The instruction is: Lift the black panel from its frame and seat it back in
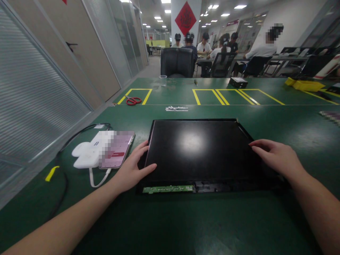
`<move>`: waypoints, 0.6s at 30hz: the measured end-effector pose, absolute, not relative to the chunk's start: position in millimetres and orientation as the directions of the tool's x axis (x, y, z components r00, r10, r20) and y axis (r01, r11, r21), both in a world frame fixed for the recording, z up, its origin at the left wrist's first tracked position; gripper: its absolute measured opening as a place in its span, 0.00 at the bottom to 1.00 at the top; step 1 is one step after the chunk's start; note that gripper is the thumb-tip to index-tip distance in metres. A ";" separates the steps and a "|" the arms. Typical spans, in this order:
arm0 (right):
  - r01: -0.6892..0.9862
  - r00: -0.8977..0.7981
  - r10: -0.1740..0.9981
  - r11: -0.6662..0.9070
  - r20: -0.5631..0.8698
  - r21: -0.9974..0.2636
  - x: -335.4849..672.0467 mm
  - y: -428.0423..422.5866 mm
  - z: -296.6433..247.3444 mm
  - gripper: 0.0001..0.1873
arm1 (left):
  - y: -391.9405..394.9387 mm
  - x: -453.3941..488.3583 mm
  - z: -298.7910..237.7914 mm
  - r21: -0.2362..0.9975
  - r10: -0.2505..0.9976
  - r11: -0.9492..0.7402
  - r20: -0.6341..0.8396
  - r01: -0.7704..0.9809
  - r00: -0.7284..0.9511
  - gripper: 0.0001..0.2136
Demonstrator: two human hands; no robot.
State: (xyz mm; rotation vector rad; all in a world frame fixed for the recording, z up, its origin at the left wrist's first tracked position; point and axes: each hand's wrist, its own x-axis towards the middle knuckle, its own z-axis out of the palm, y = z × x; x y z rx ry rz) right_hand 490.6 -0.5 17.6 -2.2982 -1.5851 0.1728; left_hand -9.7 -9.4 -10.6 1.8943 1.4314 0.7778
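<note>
A black flat screen panel (198, 148) lies face up on the green table (170, 219) in front of me. A narrow green circuit strip (168, 189) shows along its near edge. My left hand (132, 169) grips the panel's left edge, thumb on top and fingers curled at the side. My right hand (276, 157) rests on the panel's right edge, fingers stretched flat over it.
A phone (117, 148) on a white power bank (86, 156) with a black cable lies to the left. Red scissors (133, 101), a clear cup (163, 78), a black box (238, 82) and yellow cloth (305, 85) sit further back. Several seated people are behind.
</note>
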 end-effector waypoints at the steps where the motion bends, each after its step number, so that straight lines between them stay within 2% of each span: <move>1: 0.884 0.365 0.926 -0.312 0.097 -0.347 490.7 -0.8 17.3 0.22 | -8.8 -9.5 -11.4 0.780 0.970 -0.206 0.084 0.591 0.228 0.34; 6: 0.890 0.354 0.928 -0.296 0.117 -0.346 491.1 -1.7 16.6 0.20 | -6.7 -12.8 -18.8 0.764 0.968 -0.223 0.101 0.606 0.229 0.36; 13: 0.878 0.380 0.921 -0.332 0.083 -0.344 488.3 -0.7 20.0 0.23 | -6.8 -14.0 -20.8 0.757 0.971 -0.219 0.109 0.616 0.210 0.34; 18: 0.876 0.370 0.925 -0.316 0.089 -0.365 489.8 -0.4 18.9 0.21 | -6.9 -12.8 -21.3 0.748 0.970 -0.229 0.126 0.623 0.206 0.33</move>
